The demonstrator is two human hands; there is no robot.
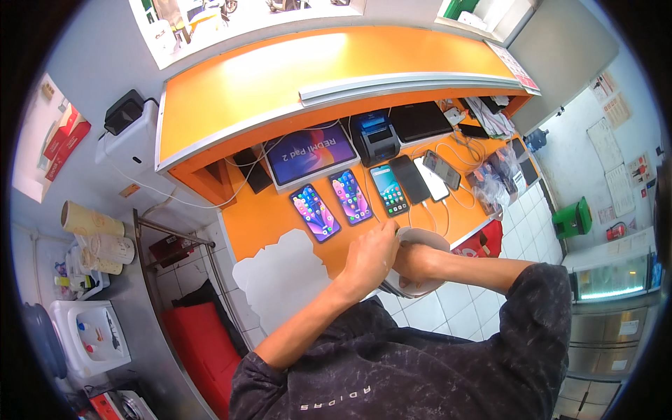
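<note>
In front of my body, at the near edge of the orange counter, I hold a pale grey, round, bowl-like container (427, 239). My left hand (371, 255) is closed at its left rim, with the fingertips partly hidden. Inside the curve is my right hand (418, 264), its fingers bent against the wall and partly out of sight. A white sheet with a scalloped edge (283, 276) lies left of my left forearm. Just beyond my hands, several phones lie in a row, among them a lit purple-screened phone (351, 197) and a lit teal-screened phone (389, 190).
Behind the phones stand a tablet box (311, 155), a blue-black printer (375, 136) and a black laptop-like slab (420, 122). White cables (444, 210) run across the orange counter (245, 224). Clear plastic bags (493, 185) sit at the right. A sink (91, 339) is at far left.
</note>
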